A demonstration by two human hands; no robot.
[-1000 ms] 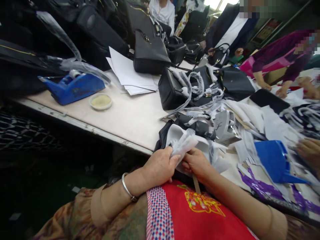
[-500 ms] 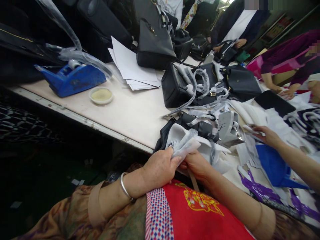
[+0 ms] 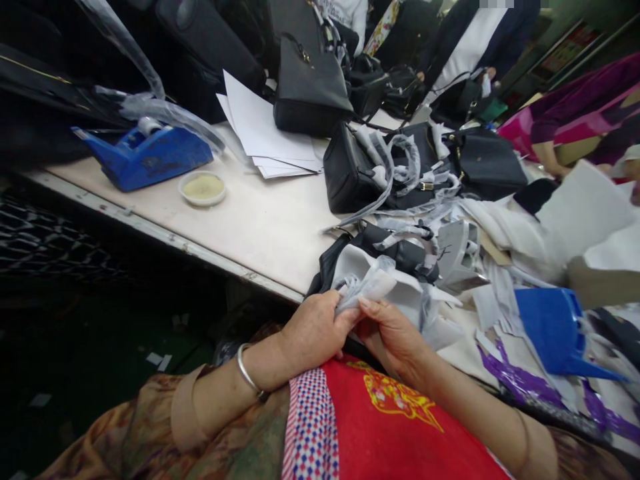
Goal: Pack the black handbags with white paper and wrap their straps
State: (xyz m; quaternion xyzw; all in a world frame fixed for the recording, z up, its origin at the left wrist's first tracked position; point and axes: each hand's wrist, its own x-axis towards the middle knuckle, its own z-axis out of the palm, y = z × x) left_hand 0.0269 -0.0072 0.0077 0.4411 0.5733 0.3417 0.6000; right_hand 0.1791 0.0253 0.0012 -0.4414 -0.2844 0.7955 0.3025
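Note:
My left hand (image 3: 315,330) and my right hand (image 3: 393,333) meet at the table's near edge, both closed on a crumpled wad of white wrapping paper (image 3: 367,285). The paper sticks out of a black handbag (image 3: 395,255) that lies on its side just beyond my fingers, its handle wound in white paper strips. A silver bangle sits on my left wrist. My lap, in a red and checked apron, fills the bottom of the view.
A blue tape dispenser (image 3: 150,155) and a small white dish (image 3: 203,189) stand at the far left. White sheets (image 3: 265,137), several black handbags (image 3: 307,87), paper scraps and a blue plastic scoop (image 3: 553,328) crowd the table (image 3: 260,223). Other people work at the far right.
The other person's hand that reached in over the scraps at right has gone; a large white sheet now lies there. My right hand has shifted slightly on the paper wad.

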